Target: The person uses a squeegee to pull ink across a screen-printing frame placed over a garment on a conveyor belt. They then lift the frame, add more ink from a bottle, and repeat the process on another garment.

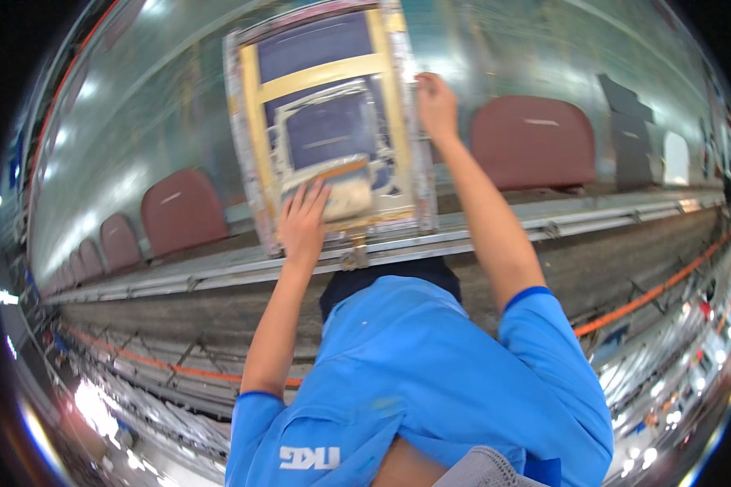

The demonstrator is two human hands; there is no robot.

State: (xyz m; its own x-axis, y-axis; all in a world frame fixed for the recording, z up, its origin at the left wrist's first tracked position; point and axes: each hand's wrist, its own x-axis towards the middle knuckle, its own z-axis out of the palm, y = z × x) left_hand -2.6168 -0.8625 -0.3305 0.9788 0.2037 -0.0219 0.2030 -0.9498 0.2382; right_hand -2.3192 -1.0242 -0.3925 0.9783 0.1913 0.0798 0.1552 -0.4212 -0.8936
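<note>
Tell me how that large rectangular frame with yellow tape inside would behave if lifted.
The yellow-taped rectangular frame is probably stiff: its sides look straight. Being broad and flat, it may tip if raised by one edge. Tilting might slide the cream-coloured oblong block under the bare left hand.

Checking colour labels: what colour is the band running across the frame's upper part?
The band is pale yellow, best seen in the head view.

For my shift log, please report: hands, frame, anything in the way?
Left hand at left end of pale block. Right hand beside right edge of frame, contact unclear. Block, left hand cover part of frame's lower end.
</note>
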